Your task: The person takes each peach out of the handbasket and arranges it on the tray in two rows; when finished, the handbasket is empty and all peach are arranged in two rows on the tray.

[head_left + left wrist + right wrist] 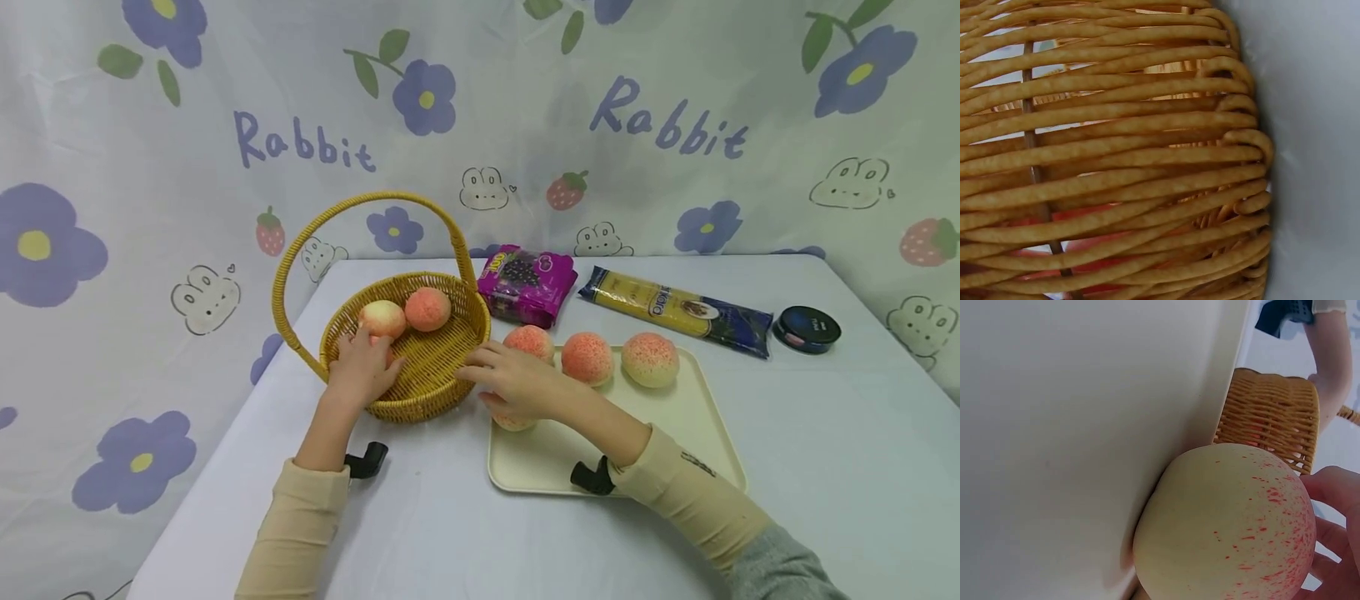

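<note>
In the head view my left hand [362, 367] reaches into the yellow wicker basket [420, 408]. Its fingers and thumb curve round a pinkish peach [389, 357], mostly covered by the hand. Two more peaches lie beyond it, one pale [382, 318] and one pink [428, 309]. My right hand [517, 382] is over the cream tray's left side, its loosely bent fingers extending toward the basket rim. Below it a pale peach with red specks [1229, 525] rests on the tray [1085, 425]; the fingers lie along its side in the right wrist view.
Along the tray's back side sit three peaches: left [529, 341], middle [587, 359] and right [650, 360]. Behind them lie a purple grape-print packet [527, 285], a long yellow and blue packet [675, 310] and a round dark tin [807, 329]. The basket handle [367, 200] arches upward.
</note>
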{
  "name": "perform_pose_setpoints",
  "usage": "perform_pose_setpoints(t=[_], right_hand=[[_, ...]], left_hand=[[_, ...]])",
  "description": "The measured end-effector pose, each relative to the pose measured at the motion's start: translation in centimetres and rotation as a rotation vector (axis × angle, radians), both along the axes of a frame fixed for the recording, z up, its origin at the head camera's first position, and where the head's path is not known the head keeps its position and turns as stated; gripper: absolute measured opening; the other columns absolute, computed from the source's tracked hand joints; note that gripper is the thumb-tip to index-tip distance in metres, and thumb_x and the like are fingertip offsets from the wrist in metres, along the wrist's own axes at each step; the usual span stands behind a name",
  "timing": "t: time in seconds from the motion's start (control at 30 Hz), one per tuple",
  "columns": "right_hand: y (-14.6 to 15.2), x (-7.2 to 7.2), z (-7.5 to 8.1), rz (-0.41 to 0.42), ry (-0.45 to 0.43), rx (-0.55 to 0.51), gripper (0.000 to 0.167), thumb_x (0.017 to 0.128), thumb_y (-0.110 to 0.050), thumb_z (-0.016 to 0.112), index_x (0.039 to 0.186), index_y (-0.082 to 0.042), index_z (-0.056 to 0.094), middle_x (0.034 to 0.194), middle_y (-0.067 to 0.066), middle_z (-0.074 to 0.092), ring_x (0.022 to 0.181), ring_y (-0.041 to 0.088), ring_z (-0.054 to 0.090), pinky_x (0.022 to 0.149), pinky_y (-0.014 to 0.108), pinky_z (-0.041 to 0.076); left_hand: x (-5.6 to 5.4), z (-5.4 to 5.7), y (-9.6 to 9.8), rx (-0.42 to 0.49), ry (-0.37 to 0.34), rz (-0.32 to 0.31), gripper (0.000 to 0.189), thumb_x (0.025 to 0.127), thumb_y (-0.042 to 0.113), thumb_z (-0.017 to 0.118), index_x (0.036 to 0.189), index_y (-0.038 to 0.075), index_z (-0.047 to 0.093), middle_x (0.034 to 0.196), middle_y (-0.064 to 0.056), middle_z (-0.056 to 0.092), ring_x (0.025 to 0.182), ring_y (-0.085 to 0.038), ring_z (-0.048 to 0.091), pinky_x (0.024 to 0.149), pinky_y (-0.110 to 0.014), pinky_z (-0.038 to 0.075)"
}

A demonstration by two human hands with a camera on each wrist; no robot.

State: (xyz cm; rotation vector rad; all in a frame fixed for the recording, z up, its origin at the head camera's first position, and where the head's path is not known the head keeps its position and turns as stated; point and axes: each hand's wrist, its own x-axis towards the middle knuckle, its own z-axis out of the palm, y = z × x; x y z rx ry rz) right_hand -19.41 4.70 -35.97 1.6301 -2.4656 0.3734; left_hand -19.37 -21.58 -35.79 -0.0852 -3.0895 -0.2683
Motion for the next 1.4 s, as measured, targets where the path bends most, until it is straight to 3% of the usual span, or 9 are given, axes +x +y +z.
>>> perform_pose_setpoints(t=[0.1, 0.27, 0.4, 0.53, 0.8, 1.07, 1.27, 1.4], right_hand=[[0.0, 0.0, 0.1, -0.003, -0.002, -0.001, 0.040, 0.084, -0.013, 0.062, 0.123, -0.013, 0.055, 0.119, 0.003, 0.053, 0.112, 0.017, 0.046, 0.092, 0.027, 0.041], [0.0, 0.0, 0.0, -0.010, 0.003, 0.002, 0.040, 0.084, -0.013, 0.061, 0.124, -0.014, 0.055, 0.119, 0.002, 0.053, 0.112, 0.017, 0.046, 0.091, 0.027, 0.042], [0.0, 0.1, -0.1, -0.019, -0.007, 0.012, 0.041, 0.084, -0.014, 0.061, 0.124, -0.014, 0.054, 0.120, 0.002, 0.052, 0.112, 0.017, 0.045, 0.092, 0.027, 0.041], [0.0, 0.1, 0.0, -0.024, -0.010, 0.012, 0.041, 0.084, -0.013, 0.061, 0.124, -0.015, 0.054, 0.120, 0.001, 0.052, 0.112, 0.016, 0.045, 0.092, 0.027, 0.041], [0.0, 0.1, 0.0, -0.018, -0.009, -0.001, 0.040, 0.084, -0.012, 0.062, 0.123, -0.015, 0.055, 0.118, 0.002, 0.053, 0.111, 0.017, 0.046, 0.093, 0.028, 0.041], [-0.1, 0.2, 0.1, -0.009, 0.010, -0.005, 0.040, 0.083, -0.012, 0.062, 0.122, -0.013, 0.055, 0.118, 0.004, 0.054, 0.111, 0.019, 0.046, 0.092, 0.029, 0.041], [-0.2, 0.0, -0.1, 0.004, 0.026, -0.015, 0.040, 0.082, -0.011, 0.061, 0.122, -0.013, 0.055, 0.118, 0.003, 0.054, 0.110, 0.018, 0.047, 0.093, 0.028, 0.041], [-0.2, -0.1, -0.2, 0.002, 0.018, -0.012, 0.041, 0.083, -0.011, 0.061, 0.123, -0.013, 0.054, 0.123, 0.003, 0.052, 0.113, 0.019, 0.045, 0.094, 0.029, 0.040]], left_hand=[[-0.3, 0.2, 0.0, -0.003, -0.006, 0.004, 0.026, 0.090, 0.031, 0.054, 0.091, 0.006, 0.054, 0.126, -0.027, 0.033, 0.103, -0.053, 0.034, 0.066, -0.065, 0.041], [-0.6, 0.2, -0.2, 0.047, -0.086, -0.016, 0.041, 0.092, 0.030, 0.048, 0.122, 0.003, 0.050, 0.134, -0.033, 0.023, 0.103, -0.060, 0.033, 0.068, -0.064, 0.042], [-0.7, -0.2, -0.2, 0.114, -0.142, -0.093, 0.051, 0.093, 0.034, 0.045, 0.136, 0.007, 0.040, 0.136, -0.036, 0.021, 0.109, -0.060, 0.035, 0.079, -0.065, 0.039], [-0.7, -0.4, 0.2, 0.137, -0.131, -0.165, 0.052, 0.093, 0.037, 0.046, 0.135, 0.006, 0.042, 0.133, -0.036, 0.029, 0.112, -0.054, 0.040, 0.086, -0.061, 0.037], [-0.5, 0.2, 1.8, 0.158, -0.151, -0.195, 0.054, 0.093, 0.037, 0.047, 0.137, 0.006, 0.039, 0.133, -0.031, 0.032, 0.116, -0.047, 0.041, 0.087, -0.059, 0.038], [-0.8, 0.1, 3.9, 0.174, -0.167, -0.302, 0.056, 0.093, 0.036, 0.049, 0.137, 0.004, 0.036, 0.132, -0.028, 0.036, 0.120, -0.038, 0.039, 0.094, -0.052, 0.036], [-1.1, 0.5, 4.9, 0.111, -0.176, -0.311, 0.057, 0.093, 0.037, 0.050, 0.137, 0.005, 0.037, 0.132, -0.025, 0.036, 0.118, -0.037, 0.042, 0.092, -0.051, 0.038], [-1.6, 0.8, 5.4, 0.147, -0.175, -0.343, 0.056, 0.092, 0.037, 0.051, 0.137, 0.006, 0.038, 0.130, -0.023, 0.038, 0.117, -0.034, 0.043, 0.093, -0.050, 0.038]])
